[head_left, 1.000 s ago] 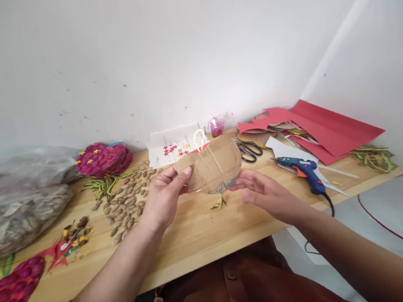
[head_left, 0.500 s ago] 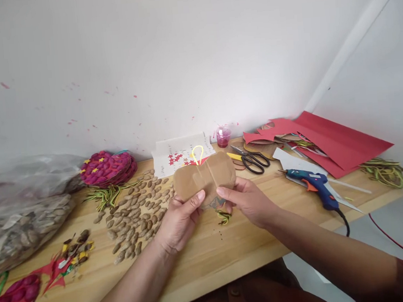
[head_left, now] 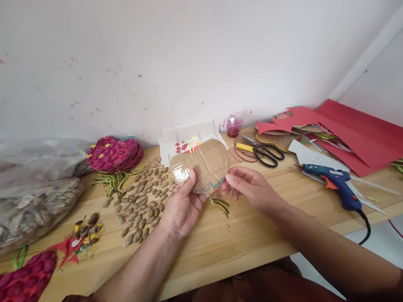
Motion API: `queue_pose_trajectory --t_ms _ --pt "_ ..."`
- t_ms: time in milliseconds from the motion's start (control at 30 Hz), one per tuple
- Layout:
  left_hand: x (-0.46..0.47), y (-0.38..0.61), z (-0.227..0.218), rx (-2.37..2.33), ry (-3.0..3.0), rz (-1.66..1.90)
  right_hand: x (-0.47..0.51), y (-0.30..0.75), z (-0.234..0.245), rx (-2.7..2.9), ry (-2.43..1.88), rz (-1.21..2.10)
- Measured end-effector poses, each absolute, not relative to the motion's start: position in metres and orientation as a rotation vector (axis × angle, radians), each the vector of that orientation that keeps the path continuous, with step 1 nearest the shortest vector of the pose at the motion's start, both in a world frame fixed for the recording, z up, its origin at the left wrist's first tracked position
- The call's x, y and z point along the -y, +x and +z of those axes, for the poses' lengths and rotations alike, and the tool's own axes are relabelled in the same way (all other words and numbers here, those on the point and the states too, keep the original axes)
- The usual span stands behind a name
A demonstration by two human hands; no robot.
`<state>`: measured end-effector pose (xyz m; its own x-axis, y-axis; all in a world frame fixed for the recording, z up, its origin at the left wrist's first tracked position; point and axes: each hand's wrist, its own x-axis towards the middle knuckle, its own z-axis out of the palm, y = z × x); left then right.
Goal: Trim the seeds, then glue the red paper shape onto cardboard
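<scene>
A brown cardboard cutout (head_left: 211, 162) with rounded lobes and shiny clear tape is held up over the table's middle. A yellow loop (head_left: 192, 144) sticks up from its top, and a green-yellow tassel (head_left: 221, 205) hangs at its bottom. My left hand (head_left: 182, 206) grips its lower left part, thumb on the face and fingers behind. At the lower right edge, my right hand (head_left: 254, 186) pinches the cardboard between thumb and curled fingers. Unshelled peanuts (head_left: 140, 215) lie spread on the wood to the left of my hands.
Scissors (head_left: 265, 152), a hot glue gun (head_left: 331, 182) with its cord and red paper (head_left: 369, 131) lie to the right. A cup of pink paint (head_left: 233, 127) stands by the wall. Leftward are pink peanut-covered ornaments (head_left: 113, 154), a plastic bag (head_left: 33, 203) and red scraps (head_left: 69, 249).
The cutout has tilted, so its tape now glints and the tassel hangs lower in view. My right hand has shifted from the lower middle to the right edge. The view has turned slightly left.
</scene>
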<state>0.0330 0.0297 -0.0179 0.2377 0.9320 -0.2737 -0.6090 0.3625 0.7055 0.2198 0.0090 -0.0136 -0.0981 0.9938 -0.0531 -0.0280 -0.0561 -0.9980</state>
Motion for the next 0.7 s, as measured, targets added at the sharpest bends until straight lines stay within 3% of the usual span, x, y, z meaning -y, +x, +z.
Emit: queue_pose_trajectory --t_ms 300,700 --pt "-0.022 0.039 -0.018 -0.690 0.621 1.089 -0.008 0.213 -0.019 1.342 -1.180 1.295" --pt "-0.040 0.007 -0.004 -0.899 0.805 0.966 -0.009 0.240 -0.003 1.783 -1.455 0.854"
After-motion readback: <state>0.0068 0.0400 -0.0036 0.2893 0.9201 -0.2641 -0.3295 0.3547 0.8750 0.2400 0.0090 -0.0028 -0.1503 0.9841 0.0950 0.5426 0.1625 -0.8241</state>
